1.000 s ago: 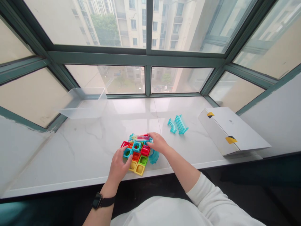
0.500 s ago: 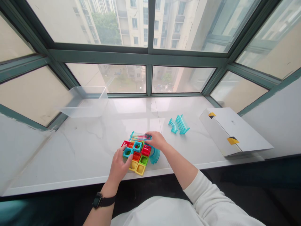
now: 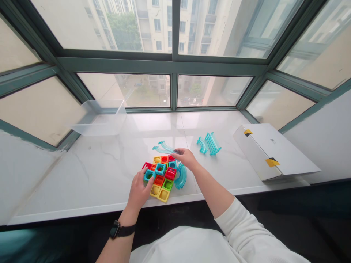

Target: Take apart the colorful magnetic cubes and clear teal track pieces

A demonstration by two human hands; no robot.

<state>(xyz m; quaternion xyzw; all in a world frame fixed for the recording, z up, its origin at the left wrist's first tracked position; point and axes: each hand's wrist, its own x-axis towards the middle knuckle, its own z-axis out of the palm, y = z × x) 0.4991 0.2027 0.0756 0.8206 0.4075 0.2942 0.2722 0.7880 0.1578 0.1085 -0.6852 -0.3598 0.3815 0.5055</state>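
Holding a clear blue track (image 3: 165,147) in your right hand (image 3: 185,159), just beyond the colourful blocks (image 3: 159,179).
Your left hand (image 3: 139,190), thumb and fingers apart, touches the blocks' left side by the windowsill's (image 3: 104,175) near edge; a curved blue piece (image 3: 181,179) lies just right.

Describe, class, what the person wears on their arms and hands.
The left hand and right hand are ungloved. A dark, rectangular-faced watch with a black strap circles the left wrist. A white sleeve ends near the right elbow; no left sleeve shows.
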